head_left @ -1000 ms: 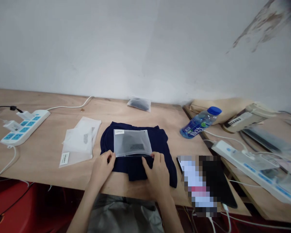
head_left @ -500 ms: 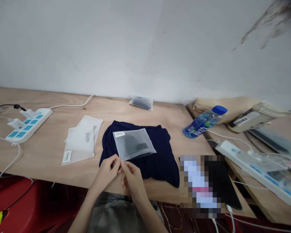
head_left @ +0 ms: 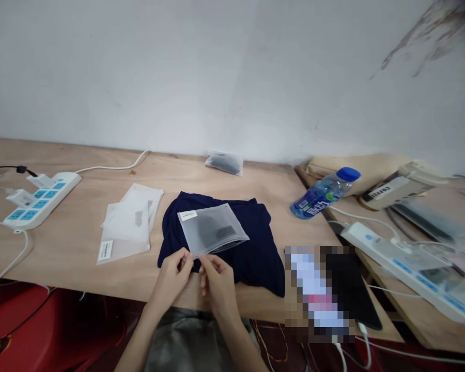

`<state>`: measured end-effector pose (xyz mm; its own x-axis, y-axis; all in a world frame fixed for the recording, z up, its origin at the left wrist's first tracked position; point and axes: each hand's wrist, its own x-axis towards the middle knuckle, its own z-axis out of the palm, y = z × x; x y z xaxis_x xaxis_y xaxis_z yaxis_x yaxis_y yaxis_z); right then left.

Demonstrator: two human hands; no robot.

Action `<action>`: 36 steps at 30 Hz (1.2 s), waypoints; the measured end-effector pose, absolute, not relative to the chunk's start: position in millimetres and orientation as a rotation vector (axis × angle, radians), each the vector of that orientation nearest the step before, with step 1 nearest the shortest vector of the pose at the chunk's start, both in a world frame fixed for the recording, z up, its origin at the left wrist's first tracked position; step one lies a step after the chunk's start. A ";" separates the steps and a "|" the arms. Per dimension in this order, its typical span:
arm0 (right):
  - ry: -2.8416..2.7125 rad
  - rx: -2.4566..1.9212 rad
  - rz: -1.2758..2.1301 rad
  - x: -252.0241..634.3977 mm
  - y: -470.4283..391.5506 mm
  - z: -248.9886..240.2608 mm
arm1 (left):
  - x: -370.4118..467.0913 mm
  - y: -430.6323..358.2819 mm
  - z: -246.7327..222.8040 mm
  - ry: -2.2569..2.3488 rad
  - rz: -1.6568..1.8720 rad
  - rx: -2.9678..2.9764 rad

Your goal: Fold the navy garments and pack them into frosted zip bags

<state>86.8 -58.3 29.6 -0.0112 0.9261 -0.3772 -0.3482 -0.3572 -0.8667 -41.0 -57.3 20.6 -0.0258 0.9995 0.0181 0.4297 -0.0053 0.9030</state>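
A frosted plastic bag (head_left: 209, 227) with a white label and dark contents lies on a folded navy cloth (head_left: 256, 258). At the bag's near edge, my left hand (head_left: 177, 268) is closed in a pinch on its lower left corner. My right hand (head_left: 217, 276) pinches the same near edge a little to the right, its other fingers curled below. Fingertips cover part of that edge. Flat frosted bags (head_left: 127, 222) overlap on the table to the left of the cloth.
A small filled bag (head_left: 225, 163) lies by the wall. Power strips (head_left: 42, 201) stand left and right. A bottle (head_left: 325, 194), a coffee cup (head_left: 403, 183), a blurred-out phone (head_left: 318, 294) and a black device (head_left: 352, 289) are at right, with cables around.
My right hand has moved slightly right, away from my left hand, along the bag's near edge. The bag's right side gapes a little more. The view has shifted slightly.
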 end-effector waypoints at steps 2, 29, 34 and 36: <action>-0.679 -1.224 1.565 90.9 -55.6 30.0 | -41.5 -57.4 20.7 1.561 1.005 1.528; -0.662 -1.278 1.485 116.7 -39.0 31.8 | -44.2 -55.8 20.3 1.591 1.003 1.505; -0.666 -1.301 1.477 120.4 -38.6 34.1 | -44.0 -55.7 19.1 1.589 1.007 1.496; -0.665 -1.306 1.476 121.5 -38.3 34.6 | -44.1 -55.9 19.7 1.584 1.008 1.493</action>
